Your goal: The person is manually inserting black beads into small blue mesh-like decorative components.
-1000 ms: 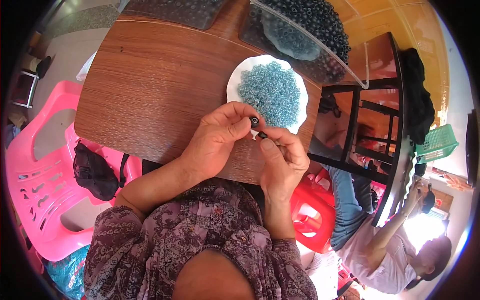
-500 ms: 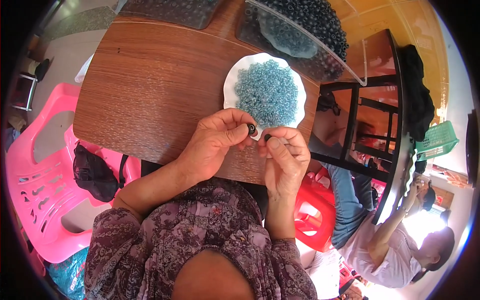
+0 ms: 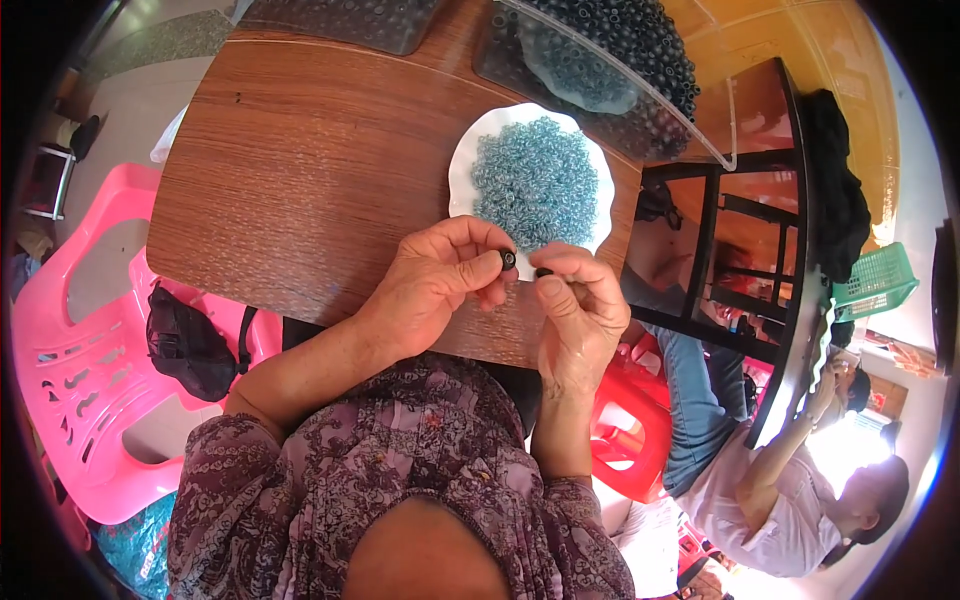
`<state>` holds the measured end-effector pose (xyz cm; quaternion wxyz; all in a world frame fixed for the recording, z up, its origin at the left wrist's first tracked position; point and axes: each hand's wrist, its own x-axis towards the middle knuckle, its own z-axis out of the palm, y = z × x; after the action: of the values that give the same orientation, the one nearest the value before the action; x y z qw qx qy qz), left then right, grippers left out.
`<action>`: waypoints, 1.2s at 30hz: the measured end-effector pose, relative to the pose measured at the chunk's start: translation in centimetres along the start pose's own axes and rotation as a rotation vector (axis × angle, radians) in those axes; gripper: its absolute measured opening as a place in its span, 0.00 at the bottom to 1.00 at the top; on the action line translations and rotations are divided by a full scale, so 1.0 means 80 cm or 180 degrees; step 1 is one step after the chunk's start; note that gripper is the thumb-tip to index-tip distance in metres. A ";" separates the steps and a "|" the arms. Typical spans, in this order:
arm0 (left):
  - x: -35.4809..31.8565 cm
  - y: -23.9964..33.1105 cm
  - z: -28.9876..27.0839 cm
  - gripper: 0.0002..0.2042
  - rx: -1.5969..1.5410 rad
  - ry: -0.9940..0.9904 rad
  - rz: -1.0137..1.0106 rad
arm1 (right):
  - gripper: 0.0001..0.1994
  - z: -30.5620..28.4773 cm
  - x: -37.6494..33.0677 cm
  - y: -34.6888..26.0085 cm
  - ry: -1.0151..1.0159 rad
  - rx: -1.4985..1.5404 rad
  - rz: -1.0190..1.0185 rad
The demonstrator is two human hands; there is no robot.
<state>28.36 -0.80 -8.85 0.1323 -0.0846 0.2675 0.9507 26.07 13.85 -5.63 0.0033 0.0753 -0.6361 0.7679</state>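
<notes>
My left hand [image 3: 430, 285] pinches a small black cylindrical piece [image 3: 508, 259] between thumb and index finger; its round end with a pale ring inside faces up. Just to the right, my right hand [image 3: 580, 305] is closed in a pinch on a second small dark piece [image 3: 544, 272], mostly hidden by the fingertips. A narrow gap separates the two pieces. Right behind my hands stands a white plate [image 3: 461, 170] with a wavy rim, heaped with tiny, clear bluish ring-like parts [image 3: 535, 180].
The wooden table [image 3: 290, 180] bears a clear bin [image 3: 715, 150] of black ring-shaped parts at the back right and another translucent tray [image 3: 350, 25] at the back. A pink chair [image 3: 75, 380] holding a black bag [image 3: 190, 345] stands left. To the right a person [image 3: 780, 490] sits.
My right hand has shifted slightly to the right, so the gap between the two dark pieces is a little wider. My left hand has barely moved.
</notes>
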 end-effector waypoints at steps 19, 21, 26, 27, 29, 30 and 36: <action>0.000 0.001 0.006 0.08 0.0549 0.0011 0.0044 | 0.10 -0.003 0.000 -0.001 0.0115 0.0500 0.0633; 0.000 0.002 0.005 0.08 0.0567 0.0007 0.0034 | 0.09 -0.001 0.001 -0.003 0.0136 0.0216 0.0532; -0.001 0.002 0.005 0.08 0.0618 0.0041 -0.0005 | 0.08 0.001 0.000 -0.005 0.0067 -0.0083 0.0466; -0.001 0.002 0.005 0.08 0.0630 0.0045 -0.0003 | 0.08 0.001 0.000 -0.005 0.0032 -0.0240 0.0422; -0.001 0.002 0.005 0.08 0.0645 0.0049 -0.0009 | 0.08 0.000 0.000 -0.003 0.0019 -0.0318 0.0388; -0.001 0.001 0.005 0.08 0.0670 0.0041 0.0004 | 0.08 0.000 -0.001 -0.002 0.0003 -0.0397 0.0351; -0.002 0.002 0.007 0.08 0.0743 0.0026 0.0018 | 0.07 -0.005 0.000 -0.008 -0.0154 -0.1207 -0.0176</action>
<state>28.44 -0.65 -8.29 0.1375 -0.0718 0.3772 0.9131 26.06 14.34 -5.07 0.0232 0.1091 -0.7669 0.6320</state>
